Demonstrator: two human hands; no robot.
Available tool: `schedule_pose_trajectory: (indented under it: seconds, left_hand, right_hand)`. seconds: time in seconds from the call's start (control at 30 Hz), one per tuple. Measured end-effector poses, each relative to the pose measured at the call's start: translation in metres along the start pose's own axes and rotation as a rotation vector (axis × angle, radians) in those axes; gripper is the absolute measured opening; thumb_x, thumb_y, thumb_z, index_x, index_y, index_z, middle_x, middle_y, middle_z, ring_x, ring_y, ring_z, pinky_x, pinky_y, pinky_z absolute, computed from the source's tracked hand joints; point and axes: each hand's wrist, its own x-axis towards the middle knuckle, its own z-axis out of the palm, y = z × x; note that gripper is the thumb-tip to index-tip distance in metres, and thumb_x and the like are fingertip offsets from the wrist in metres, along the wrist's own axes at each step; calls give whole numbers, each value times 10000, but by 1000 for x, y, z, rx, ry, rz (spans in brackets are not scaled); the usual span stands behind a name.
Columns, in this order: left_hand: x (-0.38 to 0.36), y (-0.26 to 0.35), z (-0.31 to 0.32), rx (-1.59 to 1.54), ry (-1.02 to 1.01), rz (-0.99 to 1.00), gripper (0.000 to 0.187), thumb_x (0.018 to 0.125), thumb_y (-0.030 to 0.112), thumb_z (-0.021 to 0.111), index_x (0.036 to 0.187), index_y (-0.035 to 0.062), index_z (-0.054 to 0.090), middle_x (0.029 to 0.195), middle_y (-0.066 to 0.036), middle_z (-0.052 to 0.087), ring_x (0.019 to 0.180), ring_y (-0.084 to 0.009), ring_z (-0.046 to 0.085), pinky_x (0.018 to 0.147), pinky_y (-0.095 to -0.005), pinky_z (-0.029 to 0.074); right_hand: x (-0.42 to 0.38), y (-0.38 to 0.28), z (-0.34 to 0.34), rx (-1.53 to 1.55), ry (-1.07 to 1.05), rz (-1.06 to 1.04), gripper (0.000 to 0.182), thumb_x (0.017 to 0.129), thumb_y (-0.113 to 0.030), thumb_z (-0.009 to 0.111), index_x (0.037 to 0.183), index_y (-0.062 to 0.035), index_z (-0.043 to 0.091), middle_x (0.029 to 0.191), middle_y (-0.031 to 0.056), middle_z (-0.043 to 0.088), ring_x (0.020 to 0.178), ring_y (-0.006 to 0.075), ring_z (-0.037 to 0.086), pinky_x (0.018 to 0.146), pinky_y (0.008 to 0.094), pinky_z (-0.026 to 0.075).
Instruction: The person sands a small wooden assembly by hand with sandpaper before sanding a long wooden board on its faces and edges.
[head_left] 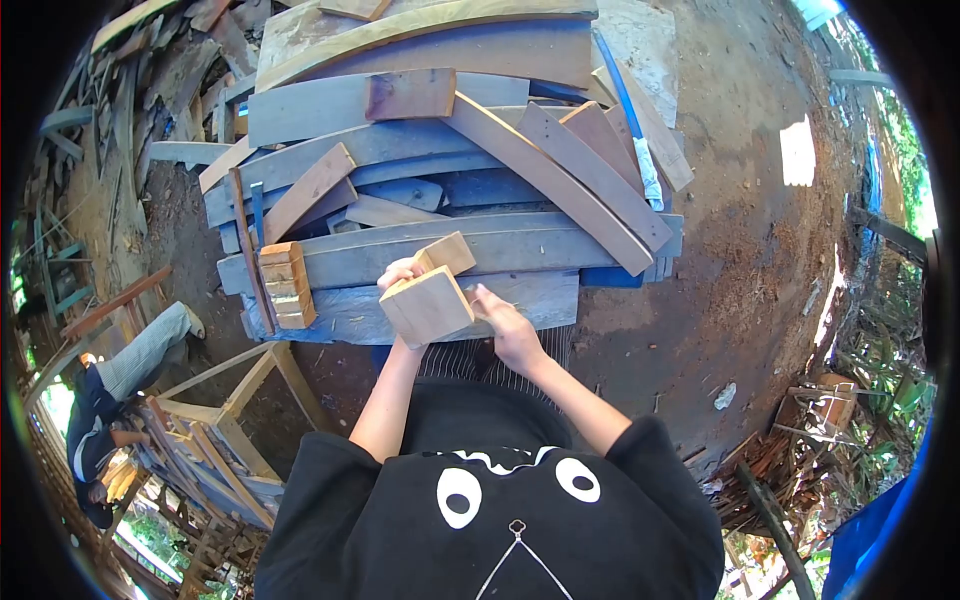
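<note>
My left hand (402, 272) is closed around a pale wooden block (428, 308), which is tilted above the near edge of the wood stack. Behind it a second short pale wood piece (450, 254) sticks up from the same grip. My right hand (516, 336) is just right of the block, its fingers stretched toward the block's right edge with the tips close to it. Left of the hands, a small stack of short wood blocks (287, 285) sits on the planks.
Curved planks (420, 245) are piled before me. Long boards (555, 180) and a blue-handled tool (622, 95) lie across them. A wooden frame (245, 395) stands at lower left, near another person (95, 420) bending over. Scrap wood (125, 110) covers the far left ground.
</note>
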Motion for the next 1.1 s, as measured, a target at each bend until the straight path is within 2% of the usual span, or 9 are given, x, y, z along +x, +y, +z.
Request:
schedule_pose_trajectory:
  seconds: [0.13, 0.17, 0.2, 0.33, 0.47, 0.6, 0.7, 0.93, 1.1]
  left_hand:
    - [7, -11, -6, 115, 49, 20, 392, 780, 281, 545, 1017, 17, 379, 899, -114, 450, 862, -205, 473, 800, -335, 382]
    - [7, -21, -12, 155, 47, 33, 397, 768, 272, 516, 1027, 3, 381, 877, -114, 447, 849, -207, 473, 797, -333, 381]
    - [8, -31, -18, 195, 46, 47, 405, 757, 263, 487, 1037, -11, 383, 856, -114, 444, 836, -208, 473, 793, -332, 381]
    - [65, 7, -21, -630, 146, -539, 357, 662, 134, 399, 999, 17, 389, 778, -102, 435, 760, -202, 461, 759, -331, 385]
    - [70, 8, -31, -873, 251, -800, 301, 676, 198, 399, 943, 60, 391, 737, -87, 424, 708, -212, 446, 752, -359, 379]
    - [66, 9, -31, -925, 325, -979, 310, 660, 239, 408, 911, 58, 409, 733, -95, 432, 688, -223, 448, 735, -374, 387]
    - [60, 5, -29, -1072, 316, -1097, 368, 627, 244, 442, 919, 22, 415, 745, -95, 430, 702, -224, 444, 743, -376, 396]
    - [47, 2, -13, -1282, 290, -1166, 370, 609, 258, 452, 897, 29, 424, 721, -99, 429, 669, -235, 446, 721, -382, 397]
    - [38, -1, -9, -1205, 342, -1245, 349, 623, 251, 454, 873, 12, 408, 717, -91, 421, 673, -225, 443, 720, -366, 402]
  right_hand:
    - [9, 3, -26, 906, 207, 746, 322, 874, -111, 492, 1172, 11, 476, 1089, 124, 566, 1012, 209, 537, 881, 304, 401]
    - [14, 3, -36, 1169, 226, 769, 298, 899, -147, 473, 1157, 2, 478, 1061, 84, 563, 970, 166, 532, 861, 301, 404]
    - [20, -2, -47, 1264, 223, 793, 325, 895, -144, 466, 1185, 1, 437, 1112, 104, 528, 1029, 193, 512, 903, 341, 395]
    - [27, -5, -65, 1385, 314, 725, 366, 892, -163, 462, 1220, -16, 396, 1165, 120, 488, 1056, 224, 500, 910, 361, 401]
    - [31, -12, -76, 1447, 312, 705, 385, 885, -173, 469, 1225, -14, 381, 1170, 129, 480, 1052, 251, 502, 897, 387, 418]
    - [32, -16, -77, 1370, 252, 662, 404, 867, -174, 503, 1211, 5, 388, 1134, 139, 497, 1028, 250, 514, 874, 394, 439]
    - [37, -27, -77, 1310, 303, 678, 329, 852, -177, 547, 1125, -3, 487, 1065, 76, 534, 982, 155, 498, 849, 298, 399]
    - [31, -40, -76, 850, 342, 495, 299, 895, -162, 478, 1123, 31, 486, 1076, 93, 542, 984, 154, 509, 876, 292, 385]
    - [43, -85, -68, 436, 286, -96, 417, 886, -11, 356, 1300, 29, 318, 1317, 200, 379, 1245, 287, 340, 1027, 356, 248]
